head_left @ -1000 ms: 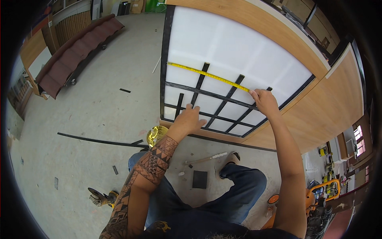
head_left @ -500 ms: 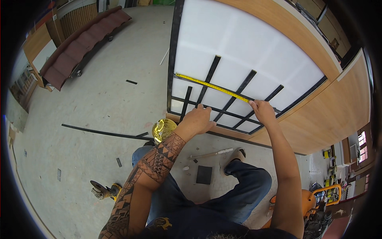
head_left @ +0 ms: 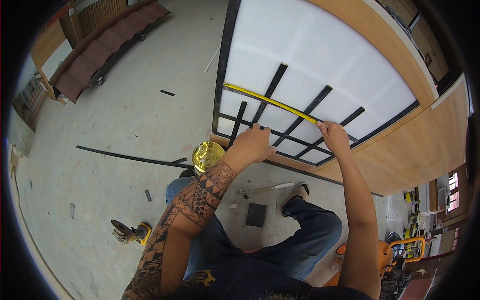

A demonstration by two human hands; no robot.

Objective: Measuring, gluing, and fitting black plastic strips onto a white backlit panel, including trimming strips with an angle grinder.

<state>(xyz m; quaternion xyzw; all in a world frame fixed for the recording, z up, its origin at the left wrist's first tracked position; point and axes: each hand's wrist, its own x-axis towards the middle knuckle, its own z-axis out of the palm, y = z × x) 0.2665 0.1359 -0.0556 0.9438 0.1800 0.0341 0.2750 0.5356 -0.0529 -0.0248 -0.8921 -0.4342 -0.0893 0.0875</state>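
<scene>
A yellow tape measure blade (head_left: 272, 102) lies stretched across a white panel (head_left: 310, 50) gridded with black strips (head_left: 315, 101). My right hand (head_left: 335, 136) is closed on the tape's right end; whether the case is in my palm is hidden. The far end of the blade meets the panel's black left edge (head_left: 220, 70). My left hand (head_left: 252, 144), at the end of a tattooed forearm, rests its fingertips against the lower black strips. Its thumb stands apart from the fingers, and I see nothing held in it.
A roll of clear yellow tape (head_left: 207, 156) is left of my left forearm. An angle grinder (head_left: 132, 232) and a long black strip (head_left: 130, 159) lie on the floor. Between my legs is a dark square piece (head_left: 256, 215). Orange equipment (head_left: 382, 257) stands at lower right.
My view has shifted slightly, so the panel sits a little further right and its lower part higher. Both hands stay at nearly the same places on the tape and strips.
</scene>
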